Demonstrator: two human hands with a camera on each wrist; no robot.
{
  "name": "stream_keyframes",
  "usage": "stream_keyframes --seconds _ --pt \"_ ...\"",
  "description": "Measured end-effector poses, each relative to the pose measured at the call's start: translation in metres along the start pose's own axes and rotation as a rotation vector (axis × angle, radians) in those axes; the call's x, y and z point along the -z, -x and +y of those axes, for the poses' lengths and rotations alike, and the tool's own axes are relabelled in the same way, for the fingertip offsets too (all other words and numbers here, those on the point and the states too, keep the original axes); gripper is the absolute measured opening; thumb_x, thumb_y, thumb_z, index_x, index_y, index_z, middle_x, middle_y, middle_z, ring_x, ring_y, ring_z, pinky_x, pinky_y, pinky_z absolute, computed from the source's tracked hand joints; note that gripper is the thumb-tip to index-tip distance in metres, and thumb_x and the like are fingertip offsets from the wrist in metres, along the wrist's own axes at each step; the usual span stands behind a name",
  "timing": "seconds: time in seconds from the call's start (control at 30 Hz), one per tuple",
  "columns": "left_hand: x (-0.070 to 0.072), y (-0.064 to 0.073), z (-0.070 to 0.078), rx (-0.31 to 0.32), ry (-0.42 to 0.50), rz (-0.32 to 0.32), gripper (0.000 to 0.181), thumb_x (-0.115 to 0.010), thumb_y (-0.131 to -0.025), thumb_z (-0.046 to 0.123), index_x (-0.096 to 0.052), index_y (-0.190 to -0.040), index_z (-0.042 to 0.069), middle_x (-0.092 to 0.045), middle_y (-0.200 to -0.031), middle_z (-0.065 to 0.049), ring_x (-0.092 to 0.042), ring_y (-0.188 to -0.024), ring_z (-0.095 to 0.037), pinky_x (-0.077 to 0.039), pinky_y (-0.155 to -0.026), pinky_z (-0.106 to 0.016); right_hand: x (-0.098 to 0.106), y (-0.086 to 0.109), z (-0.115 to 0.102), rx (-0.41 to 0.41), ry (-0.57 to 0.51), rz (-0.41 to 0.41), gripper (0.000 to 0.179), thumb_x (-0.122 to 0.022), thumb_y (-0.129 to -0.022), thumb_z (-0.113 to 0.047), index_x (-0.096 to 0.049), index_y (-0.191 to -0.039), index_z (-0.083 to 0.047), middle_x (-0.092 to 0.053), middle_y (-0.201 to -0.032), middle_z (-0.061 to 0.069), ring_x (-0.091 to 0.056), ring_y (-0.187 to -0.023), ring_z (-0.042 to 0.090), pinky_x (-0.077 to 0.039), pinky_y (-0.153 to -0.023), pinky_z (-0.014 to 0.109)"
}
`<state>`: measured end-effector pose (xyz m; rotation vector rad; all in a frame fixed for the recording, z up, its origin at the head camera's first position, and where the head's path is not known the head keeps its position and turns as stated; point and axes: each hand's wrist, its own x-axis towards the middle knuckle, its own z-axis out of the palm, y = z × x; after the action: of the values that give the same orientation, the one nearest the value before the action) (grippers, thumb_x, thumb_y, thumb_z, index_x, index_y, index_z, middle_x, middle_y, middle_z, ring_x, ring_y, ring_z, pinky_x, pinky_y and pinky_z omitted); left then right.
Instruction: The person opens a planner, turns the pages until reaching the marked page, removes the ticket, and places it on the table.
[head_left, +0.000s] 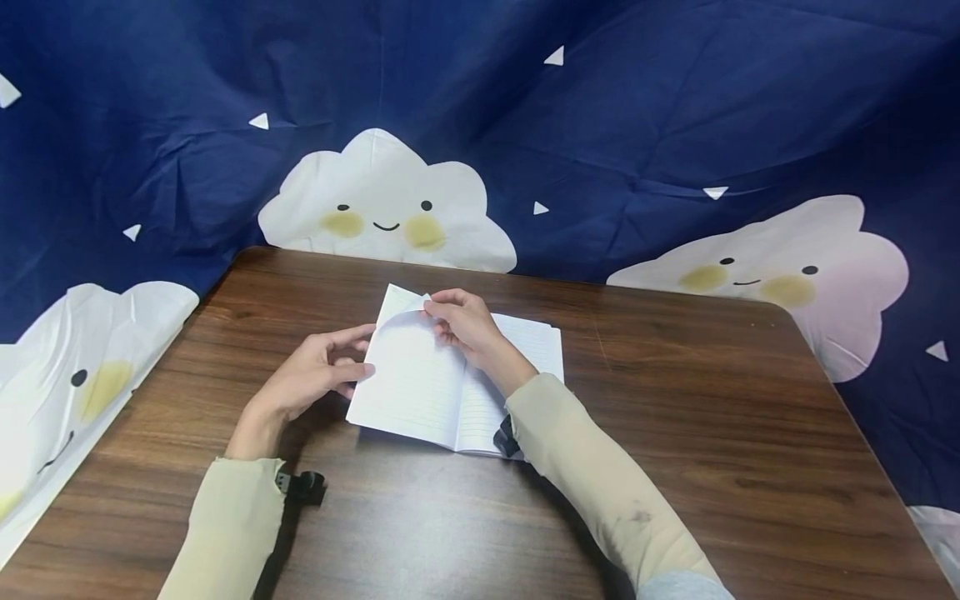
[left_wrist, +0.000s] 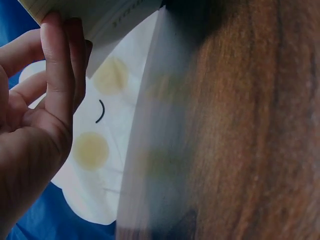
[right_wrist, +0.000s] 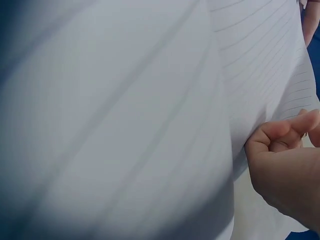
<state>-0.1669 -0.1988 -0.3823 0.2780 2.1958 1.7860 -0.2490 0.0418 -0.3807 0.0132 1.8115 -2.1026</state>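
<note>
A lined notebook (head_left: 416, 387) lies open near the middle of the table, its left half raised and tilted. My left hand (head_left: 307, 375) holds the outer left edge, thumb on the page and fingers behind. From below, the left wrist view shows the fingers of that left hand (left_wrist: 55, 85) against the notebook's underside (left_wrist: 112, 22). My right hand (head_left: 472, 329) pinches the top corner of a left-hand page, which curls away from the sheets beneath. Close up in the right wrist view, lined paper (right_wrist: 125, 120) fills much of the frame beside the curled right hand (right_wrist: 287, 170).
The notebook rests on a dark brown wooden table (head_left: 712, 433) with rounded far corners. Behind it hangs a blue cloth (head_left: 600, 108) printed with smiling clouds and small white triangles. A small black device (head_left: 303, 487) sits at the left wrist.
</note>
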Motion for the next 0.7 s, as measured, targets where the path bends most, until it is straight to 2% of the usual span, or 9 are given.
stream_keyframes --seconds 0.17,0.3,0.43,0.7 --pt "0.000 -0.001 0.000 0.004 -0.019 0.000 0.063 -0.068 -0.092 0.001 -0.046 -0.151 0.002 -0.055 -0.129 -0.027 -0.067 -0.089 -0.027 -0.062 -0.068 -0.042 0.005 0.003 -0.004 -0.006 0.037 -0.013 0.020 -0.066 -0.099 -0.012 -0.060 -0.116 -0.004 -0.070 -0.095 0.006 -0.052 -0.059 0.010 -0.042 -0.057 0.020" --pt "0.000 -0.001 -0.001 -0.002 -0.026 -0.004 0.062 -0.067 -0.093 0.001 -0.045 -0.151 0.001 -0.054 -0.129 -0.027 -0.066 -0.090 -0.027 -0.062 -0.067 -0.042 0.014 0.007 -0.010 0.022 0.152 -0.030 0.017 -0.065 -0.099 -0.014 -0.062 -0.113 -0.005 -0.070 -0.094 0.007 -0.054 -0.063 0.013 -0.043 -0.061 0.023" --pt "0.000 -0.001 -0.002 -0.009 -0.038 -0.011 0.061 -0.067 -0.095 0.002 -0.044 -0.152 0.001 -0.053 -0.131 -0.027 -0.065 -0.094 -0.026 -0.062 -0.068 -0.042 0.030 0.009 -0.015 0.052 0.268 -0.056 0.016 -0.064 -0.100 -0.015 -0.064 -0.112 -0.005 -0.071 -0.096 0.009 -0.058 -0.068 0.017 -0.046 -0.064 0.025" --pt "0.001 0.001 -0.002 -0.013 -0.054 -0.020 0.061 -0.066 -0.096 0.003 -0.043 -0.152 0.001 -0.049 -0.135 -0.027 -0.062 -0.101 -0.026 -0.062 -0.070 -0.042 0.068 0.016 -0.022 0.058 0.369 -0.035 0.018 -0.066 -0.100 -0.016 -0.064 -0.113 -0.004 -0.071 -0.110 0.020 -0.058 -0.069 0.015 -0.044 -0.063 0.026"
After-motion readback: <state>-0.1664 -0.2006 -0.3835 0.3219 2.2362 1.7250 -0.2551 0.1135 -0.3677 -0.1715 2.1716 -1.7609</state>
